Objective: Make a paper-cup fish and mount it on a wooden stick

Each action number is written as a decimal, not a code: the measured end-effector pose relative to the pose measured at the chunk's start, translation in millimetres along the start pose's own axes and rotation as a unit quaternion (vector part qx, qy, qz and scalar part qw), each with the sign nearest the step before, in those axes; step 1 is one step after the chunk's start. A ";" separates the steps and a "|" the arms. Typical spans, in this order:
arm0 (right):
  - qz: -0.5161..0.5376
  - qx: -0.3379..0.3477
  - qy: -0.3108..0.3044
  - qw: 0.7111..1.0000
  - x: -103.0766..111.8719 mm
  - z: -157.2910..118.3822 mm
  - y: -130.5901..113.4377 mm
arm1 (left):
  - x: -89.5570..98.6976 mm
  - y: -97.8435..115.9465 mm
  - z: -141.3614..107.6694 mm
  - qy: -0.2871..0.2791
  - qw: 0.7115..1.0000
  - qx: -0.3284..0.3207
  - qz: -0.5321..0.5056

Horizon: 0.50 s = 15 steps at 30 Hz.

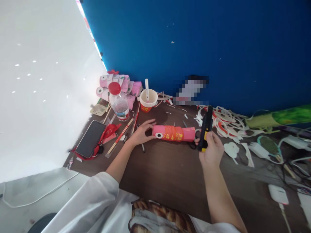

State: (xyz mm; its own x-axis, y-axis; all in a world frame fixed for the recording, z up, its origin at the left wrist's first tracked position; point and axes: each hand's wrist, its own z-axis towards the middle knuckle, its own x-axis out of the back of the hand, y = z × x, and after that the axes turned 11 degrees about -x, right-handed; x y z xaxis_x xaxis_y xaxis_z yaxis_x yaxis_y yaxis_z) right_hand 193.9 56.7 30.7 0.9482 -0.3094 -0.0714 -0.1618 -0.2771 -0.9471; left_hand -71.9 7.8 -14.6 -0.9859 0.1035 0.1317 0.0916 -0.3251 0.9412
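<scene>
A pink paper roll point(188, 134) with a round white eye and an orange band with yellow characters lies sideways on the dark tabletop point(167, 171). My left hand point(143, 132) touches its left end, thumb and fingers curved round the eye end. Beyond the roll's right end, my right hand point(211, 147) is closed round a black and yellow tool point(206, 127), held upright. What the tool's lower part touches is too small to make out.
Left of the roll are a phone point(90, 138), a red-capped bottle point(120, 105) and wrapped chopsticks point(123, 133). A paper cup point(148, 98) stands behind. Paper scraps point(228, 124), cables point(289, 165) and a white earphone case point(278, 194) lie at right.
</scene>
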 end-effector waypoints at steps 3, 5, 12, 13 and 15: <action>-0.010 -0.056 -0.028 0.998 3.8 0.1 4.9 | -0.2 0.6 1.4 0.012 0.999 -0.023 0.043; -0.006 -0.085 -0.054 0.995 4.9 -3.4 8.7 | -1.9 -1.1 2.3 0.020 0.998 -0.028 0.046; 0.016 -0.023 -0.098 0.995 3.0 -24.1 26.9 | -11.8 -5.6 3.5 0.120 0.989 0.021 -0.083; 0.012 -0.016 -0.099 0.995 3.2 -26.3 29.9 | -13.0 -4.7 3.9 0.138 0.986 0.032 -0.082; 0.004 -0.009 -0.100 0.995 4.5 -29.6 35.6 | -15.1 -2.8 4.6 0.177 0.980 0.054 -0.067</action>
State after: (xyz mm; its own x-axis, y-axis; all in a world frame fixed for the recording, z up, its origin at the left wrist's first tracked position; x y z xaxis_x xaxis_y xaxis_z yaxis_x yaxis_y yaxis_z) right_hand 184.3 18.5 5.9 0.9820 -0.1259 -0.1410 -0.1724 -0.2916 -0.9409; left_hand -56.7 11.5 -17.8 -0.9751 -0.2013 -0.0930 -0.0459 -0.2274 0.9727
